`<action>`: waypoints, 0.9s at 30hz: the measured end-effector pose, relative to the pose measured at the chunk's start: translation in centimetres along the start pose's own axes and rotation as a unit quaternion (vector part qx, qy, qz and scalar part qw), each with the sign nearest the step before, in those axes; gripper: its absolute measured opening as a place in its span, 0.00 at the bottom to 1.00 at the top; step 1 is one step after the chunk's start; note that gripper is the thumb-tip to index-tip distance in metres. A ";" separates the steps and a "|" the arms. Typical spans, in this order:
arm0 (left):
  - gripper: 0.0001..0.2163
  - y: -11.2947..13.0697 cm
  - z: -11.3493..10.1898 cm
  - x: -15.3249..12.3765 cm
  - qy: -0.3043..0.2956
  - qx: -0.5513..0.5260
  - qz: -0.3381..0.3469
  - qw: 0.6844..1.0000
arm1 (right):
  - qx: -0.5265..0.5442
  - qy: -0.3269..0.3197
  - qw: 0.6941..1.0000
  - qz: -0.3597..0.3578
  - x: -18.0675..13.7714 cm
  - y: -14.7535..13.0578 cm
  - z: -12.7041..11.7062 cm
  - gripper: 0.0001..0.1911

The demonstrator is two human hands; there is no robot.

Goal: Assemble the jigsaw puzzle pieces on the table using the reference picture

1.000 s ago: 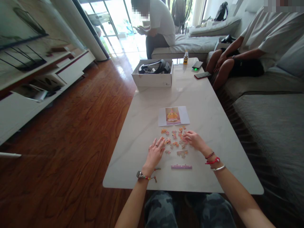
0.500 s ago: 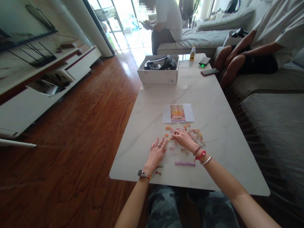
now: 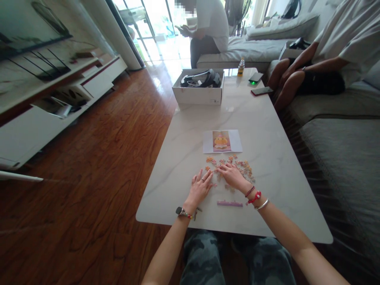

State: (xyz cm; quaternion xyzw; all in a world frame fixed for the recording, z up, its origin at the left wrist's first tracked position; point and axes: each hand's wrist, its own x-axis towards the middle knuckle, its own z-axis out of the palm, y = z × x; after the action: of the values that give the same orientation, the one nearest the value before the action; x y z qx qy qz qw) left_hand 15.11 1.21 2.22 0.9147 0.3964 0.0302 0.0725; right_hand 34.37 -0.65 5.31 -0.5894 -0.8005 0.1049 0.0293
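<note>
My left hand lies flat on the table with its fingers spread, its fingertips beside a few jigsaw pieces. Close to those fingertips, my right hand has its fingers bent down and together at a small jigsaw piece, mostly hidden under them. Loose jigsaw pieces in orange, pink and beige lie in a heap beyond and right of my right hand. Some orange pieces lie apart, further left. Behind the pieces is a paper sheet with a printed picture of a yellow figure. A purple strip lies nearer me.
The white marbled table holds a white box with a headset in it. A small bottle and a phone are at the far right. Two people sit on the sofas behind and to the right.
My left hand has shifted slightly right, closer to my right hand, and now covers part of the near pieces. My right hand's fingers have lowered over the pieces.
</note>
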 end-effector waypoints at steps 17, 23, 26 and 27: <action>0.20 0.6 -1.1 -0.1 0.016 -0.038 0.010 0.999 | 0.064 0.013 0.998 -0.005 -2.0 1.5 0.2 0.17; 0.18 1.6 -0.5 -2.0 0.008 -0.032 0.049 0.998 | 0.113 0.076 0.990 0.038 -2.8 3.0 0.9 0.18; 0.18 2.3 -0.6 -1.2 0.014 -0.036 0.056 0.998 | 0.121 0.114 0.982 0.089 -3.5 3.7 0.8 0.14; 0.18 2.5 -0.7 -0.7 0.016 -0.038 0.060 0.997 | 0.119 0.110 0.983 0.089 -3.6 3.6 0.7 0.13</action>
State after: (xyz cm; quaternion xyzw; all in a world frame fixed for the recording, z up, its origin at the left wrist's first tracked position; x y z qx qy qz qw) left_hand 16.36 -0.93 3.30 0.9329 0.3401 0.0644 0.0993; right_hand 38.75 -3.14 4.18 -0.6584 -0.7185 0.1363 0.1781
